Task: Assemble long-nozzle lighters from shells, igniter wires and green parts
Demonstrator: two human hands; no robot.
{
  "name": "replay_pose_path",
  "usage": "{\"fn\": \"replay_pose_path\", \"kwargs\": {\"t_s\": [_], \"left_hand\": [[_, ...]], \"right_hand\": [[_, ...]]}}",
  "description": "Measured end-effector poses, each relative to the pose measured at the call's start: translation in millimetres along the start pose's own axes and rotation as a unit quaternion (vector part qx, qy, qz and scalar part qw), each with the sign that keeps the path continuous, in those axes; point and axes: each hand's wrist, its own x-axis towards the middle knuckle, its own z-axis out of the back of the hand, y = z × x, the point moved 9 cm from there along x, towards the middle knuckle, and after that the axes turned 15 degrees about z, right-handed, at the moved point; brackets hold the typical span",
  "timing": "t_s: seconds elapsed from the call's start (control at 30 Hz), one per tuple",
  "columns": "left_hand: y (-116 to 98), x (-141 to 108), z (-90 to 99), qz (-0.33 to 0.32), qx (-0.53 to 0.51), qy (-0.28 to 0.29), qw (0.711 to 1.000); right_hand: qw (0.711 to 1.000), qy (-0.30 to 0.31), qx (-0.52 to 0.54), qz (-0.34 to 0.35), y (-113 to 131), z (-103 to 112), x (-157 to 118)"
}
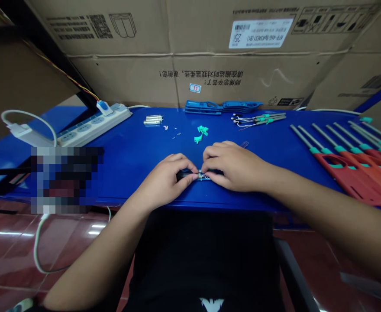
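At the front edge of the table, both hands are closed over a small blue lighter housing (205,178) with thin white wire in it. My left hand (172,177) pinches its left part with thumb and forefinger, where a dark section shows under the fingers. My right hand (227,167) presses its fingertips on the right part, close to the left thumb. Most of the housing is hidden under the fingers. Small turquoise plastic pieces (201,133) lie just beyond the hands. A clear plastic piece (244,144) shows behind the right hand.
Stacked blue housing shells (223,107), metal tubes with wires (262,119) and clear tanks (153,120) lie at the back. Several red long-nosed lighters (353,173) are on the right. A power strip (95,125) stands left, near a pixelated patch. A cardboard box (128,69) closes the back.
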Motion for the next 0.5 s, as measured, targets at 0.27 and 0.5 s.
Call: {"fn": "replay_pose_path", "kwargs": {"t_s": [0.27, 0.5], "left_hand": [[-0.6, -2.1, 0.1, -0.008, 0.002, -0.006, 1.000], [-3.3, -4.6, 1.0, -0.022, 0.002, -0.010, 1.000]], "right_hand": [[0.982, 0.129, -0.072, 0.115, 12.4, -6.0, 30.2], [0.985, 0.140, 0.004, 0.096, 6.2, -11.3, 32.0]]}}
